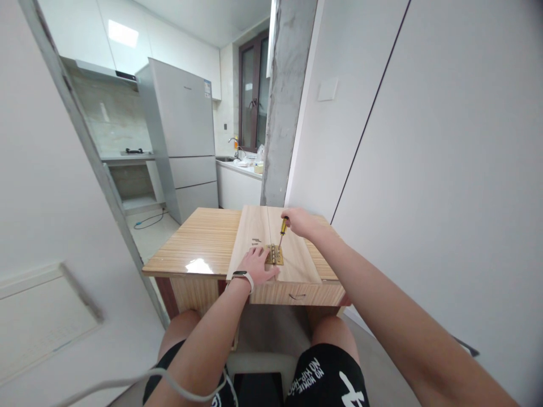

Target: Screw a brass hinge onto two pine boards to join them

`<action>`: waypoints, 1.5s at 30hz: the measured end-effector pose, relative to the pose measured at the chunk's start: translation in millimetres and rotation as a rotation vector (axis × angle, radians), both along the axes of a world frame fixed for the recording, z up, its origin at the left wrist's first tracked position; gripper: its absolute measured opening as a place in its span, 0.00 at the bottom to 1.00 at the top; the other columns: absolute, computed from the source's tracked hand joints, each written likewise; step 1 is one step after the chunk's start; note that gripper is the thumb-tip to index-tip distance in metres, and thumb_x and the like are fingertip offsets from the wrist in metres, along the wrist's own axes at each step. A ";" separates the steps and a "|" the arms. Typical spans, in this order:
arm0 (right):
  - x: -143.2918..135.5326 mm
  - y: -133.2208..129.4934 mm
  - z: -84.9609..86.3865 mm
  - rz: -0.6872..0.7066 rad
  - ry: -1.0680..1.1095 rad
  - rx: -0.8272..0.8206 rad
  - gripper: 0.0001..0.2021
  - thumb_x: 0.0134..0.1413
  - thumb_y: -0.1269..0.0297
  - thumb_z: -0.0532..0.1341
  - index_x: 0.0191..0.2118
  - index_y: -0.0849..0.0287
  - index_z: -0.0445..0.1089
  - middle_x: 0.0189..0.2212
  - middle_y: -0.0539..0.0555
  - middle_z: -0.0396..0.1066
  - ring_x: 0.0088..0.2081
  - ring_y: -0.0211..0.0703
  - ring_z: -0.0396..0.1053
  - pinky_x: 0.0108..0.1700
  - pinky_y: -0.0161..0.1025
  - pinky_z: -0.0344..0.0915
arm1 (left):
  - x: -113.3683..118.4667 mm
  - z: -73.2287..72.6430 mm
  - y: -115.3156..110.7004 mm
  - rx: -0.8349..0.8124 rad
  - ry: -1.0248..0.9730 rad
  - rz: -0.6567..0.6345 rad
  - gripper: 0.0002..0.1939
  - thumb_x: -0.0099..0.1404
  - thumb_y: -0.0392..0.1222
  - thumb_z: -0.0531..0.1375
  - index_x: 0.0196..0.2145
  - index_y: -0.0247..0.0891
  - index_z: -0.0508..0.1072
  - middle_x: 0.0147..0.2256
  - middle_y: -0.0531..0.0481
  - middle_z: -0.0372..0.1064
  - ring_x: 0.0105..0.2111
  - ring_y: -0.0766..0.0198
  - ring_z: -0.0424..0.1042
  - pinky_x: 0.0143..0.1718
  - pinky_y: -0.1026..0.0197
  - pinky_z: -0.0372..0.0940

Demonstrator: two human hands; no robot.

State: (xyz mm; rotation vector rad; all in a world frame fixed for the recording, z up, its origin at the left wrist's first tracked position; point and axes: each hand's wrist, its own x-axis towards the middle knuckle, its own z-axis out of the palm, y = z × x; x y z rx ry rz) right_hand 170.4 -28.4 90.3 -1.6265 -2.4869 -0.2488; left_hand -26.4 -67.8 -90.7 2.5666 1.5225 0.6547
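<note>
A brass-coloured hinge (278,261) lies flat across the seam between two pale wooden boards (297,268). My right hand (299,221) is closed round the handle of a yellow and black screwdriver (284,227), whose shaft points down to the hinge's right leaf. The tip is too small to show whether it sits in a screw. On the hinge's left side, my left hand (254,264) lies flat with fingers spread, its fingertips at the leaf's edge and the thumb across the seam. Several small dark screws (256,242) lie loose on the left board.
Under the boards stands a striped wooden desk (203,232) with a drawer (275,294) facing me. A white wall panel (407,169) rises close on the right. Beyond the desk are a grey refrigerator (186,113) and a sink counter (241,169). A pale cable (169,376) crosses near my left forearm.
</note>
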 end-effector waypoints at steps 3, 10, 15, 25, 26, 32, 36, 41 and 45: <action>0.8 -0.5 1.0 -0.038 -0.032 -0.004 0.11 0.65 0.69 0.60 0.48 0.61 0.79 0.44 0.62 0.80 0.47 0.47 0.76 0.47 0.35 0.64 | 0.1 -0.2 0.2 0.003 0.004 -0.001 0.42 0.64 0.72 0.54 0.66 0.43 0.62 0.61 0.40 0.63 0.63 0.42 0.56 0.64 0.43 0.55; 3.8 -3.8 4.4 -0.096 -0.137 0.031 0.15 0.67 0.58 0.59 0.43 0.63 0.79 0.42 0.66 0.79 0.45 0.51 0.76 0.46 0.38 0.66 | -0.8 -1.5 0.6 0.007 0.009 0.000 0.42 0.64 0.72 0.54 0.66 0.43 0.63 0.61 0.40 0.62 0.63 0.43 0.57 0.64 0.44 0.55; 6.6 -4.4 -1.7 -0.007 -0.060 0.045 0.12 0.67 0.68 0.58 0.49 0.60 0.78 0.47 0.61 0.79 0.49 0.47 0.75 0.51 0.36 0.64 | -1.4 -1.7 0.5 0.015 0.006 -0.001 0.42 0.64 0.72 0.54 0.66 0.41 0.63 0.61 0.39 0.63 0.63 0.43 0.56 0.64 0.44 0.55; 2.1 -4.4 0.0 0.030 -0.088 0.017 0.11 0.66 0.68 0.59 0.47 0.60 0.78 0.45 0.62 0.79 0.48 0.49 0.75 0.49 0.37 0.64 | -1.2 0.6 -1.1 0.007 0.006 -0.004 0.43 0.64 0.73 0.53 0.66 0.42 0.62 0.61 0.39 0.62 0.63 0.42 0.56 0.65 0.43 0.54; 2.5 -4.3 1.0 0.008 -0.106 0.010 0.11 0.67 0.66 0.59 0.47 0.61 0.78 0.45 0.63 0.79 0.48 0.49 0.75 0.49 0.38 0.64 | -1.3 0.5 -1.1 0.009 0.007 -0.003 0.43 0.64 0.73 0.53 0.66 0.42 0.63 0.61 0.39 0.63 0.63 0.42 0.56 0.65 0.43 0.54; 8.8 -4.0 0.1 -0.094 -0.141 0.029 0.19 0.69 0.52 0.56 0.45 0.62 0.78 0.45 0.66 0.78 0.47 0.52 0.75 0.48 0.40 0.65 | -1.6 0.0 -0.9 0.013 0.009 -0.005 0.43 0.64 0.73 0.53 0.66 0.42 0.63 0.61 0.39 0.63 0.63 0.43 0.57 0.65 0.44 0.54; 8.0 -5.6 -4.9 -0.047 -0.076 0.050 0.11 0.68 0.61 0.59 0.45 0.60 0.77 0.44 0.61 0.79 0.48 0.49 0.75 0.48 0.37 0.64 | -1.6 0.6 -1.1 -0.003 0.002 0.001 0.42 0.64 0.72 0.54 0.66 0.43 0.63 0.61 0.39 0.63 0.63 0.42 0.56 0.65 0.43 0.54; 6.8 -6.4 -8.5 0.013 -0.004 0.053 0.14 0.66 0.73 0.56 0.51 0.59 0.76 0.49 0.59 0.78 0.51 0.46 0.74 0.51 0.35 0.63 | -1.3 1.9 -2.3 -0.019 0.004 0.007 0.42 0.64 0.72 0.54 0.66 0.44 0.62 0.62 0.40 0.62 0.64 0.42 0.55 0.65 0.42 0.53; 9.2 -2.0 -5.8 0.012 -0.022 0.013 0.14 0.66 0.71 0.58 0.52 0.58 0.77 0.50 0.59 0.78 0.52 0.47 0.74 0.53 0.36 0.63 | -1.4 3.1 -3.3 -0.027 0.006 0.001 0.42 0.64 0.72 0.53 0.66 0.43 0.62 0.62 0.39 0.62 0.64 0.42 0.55 0.65 0.42 0.53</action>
